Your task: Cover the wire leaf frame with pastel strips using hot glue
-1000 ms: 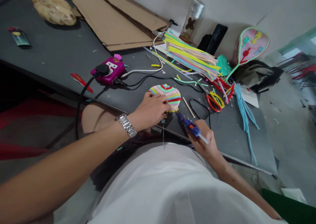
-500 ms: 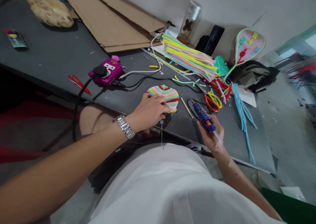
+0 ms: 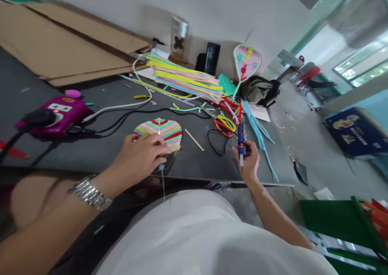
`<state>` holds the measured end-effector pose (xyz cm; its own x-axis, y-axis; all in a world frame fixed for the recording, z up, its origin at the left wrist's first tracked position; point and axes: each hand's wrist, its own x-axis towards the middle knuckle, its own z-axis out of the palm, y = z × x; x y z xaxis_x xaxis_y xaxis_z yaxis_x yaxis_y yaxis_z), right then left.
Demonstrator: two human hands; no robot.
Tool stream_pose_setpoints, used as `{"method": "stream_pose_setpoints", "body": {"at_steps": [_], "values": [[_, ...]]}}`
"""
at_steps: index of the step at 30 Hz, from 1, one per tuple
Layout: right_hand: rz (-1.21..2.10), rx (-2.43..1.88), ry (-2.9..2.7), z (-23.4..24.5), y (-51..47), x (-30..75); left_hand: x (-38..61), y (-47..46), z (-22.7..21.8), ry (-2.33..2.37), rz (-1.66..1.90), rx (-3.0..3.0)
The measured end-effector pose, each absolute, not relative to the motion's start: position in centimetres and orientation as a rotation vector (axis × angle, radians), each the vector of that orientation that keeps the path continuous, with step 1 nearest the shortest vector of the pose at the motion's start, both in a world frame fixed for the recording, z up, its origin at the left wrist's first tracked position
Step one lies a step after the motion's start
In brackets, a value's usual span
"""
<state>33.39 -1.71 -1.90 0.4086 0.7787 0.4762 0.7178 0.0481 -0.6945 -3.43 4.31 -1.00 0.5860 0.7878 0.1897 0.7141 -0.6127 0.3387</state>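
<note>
My left hand [image 3: 139,157], with a metal watch [image 3: 89,194] on its wrist, rests fingers down on the near edge of a striped, fan-shaped piece [image 3: 165,129] made of colourful strips, pressing it to the dark table [image 3: 100,153]. My right hand [image 3: 250,161] is closed around a blue glue gun [image 3: 241,139], held with its nozzle pointing away from me, over the table's right part and apart from the striped piece. A thin wooden stick [image 3: 194,140] lies between the two hands.
A magenta power strip [image 3: 57,111] with cables sits at the left. Behind are cardboard sheets [image 3: 60,48], a bundle of coloured strips [image 3: 184,79], a glass jar [image 3: 178,38], a phone [image 3: 212,56], a pink racket-shaped craft [image 3: 246,62], red-and-yellow scissors [image 3: 222,123], blue strips [image 3: 257,133].
My right hand has drawn the glue gun away from the striped piece and out to the right. The view has swung to the right. My left hand stays on the piece.
</note>
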Motion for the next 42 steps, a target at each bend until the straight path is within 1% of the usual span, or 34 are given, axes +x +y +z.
{"method": "stream_pose_setpoints", "body": {"at_steps": [2,7,13,15,20,23,26,31,37,40,42], "values": [[0.021,-1.72,-1.239,-2.1,-1.4,35.2,-3.5,4.5,-1.2,1.242,0.481,2.597],[-0.099,-1.804,-1.397,-2.1,-2.0,37.9,-3.6,4.4,-1.2,1.249,0.481,2.656],[-0.072,-1.762,-1.514,-2.4,-4.2,38.2,-3.7,4.4,-1.2,1.238,0.522,2.686],[-0.056,-1.715,-1.599,-2.4,-4.4,37.8,-3.6,4.4,-1.2,1.247,0.534,2.685],[-0.014,-1.571,-2.019,-2.2,-3.3,34.3,-3.6,4.4,-1.0,1.252,0.479,2.672],[0.019,-1.565,-2.052,-2.5,-2.5,31.3,-3.5,4.2,-0.7,1.256,0.437,2.656],[0.124,-1.555,-1.904,-3.0,-2.2,29.2,-3.3,4.1,-0.3,1.279,0.396,2.632],[0.431,-1.593,-1.304,-2.2,-2.0,28.6,-3.3,4.0,-0.1,1.267,0.389,2.62],[0.783,-1.352,-0.786,0.6,-1.9,32.8,-3.5,4.1,-0.6,1.255,0.41,2.627],[0.962,-1.406,-0.635,0.8,-2.4,35.7,-3.6,4.3,-0.9,1.264,0.424,2.626],[1.014,-1.457,-0.602,0.5,-2.7,37.0,-3.6,4.4,-1.0,1.265,0.437,2.632]]}}
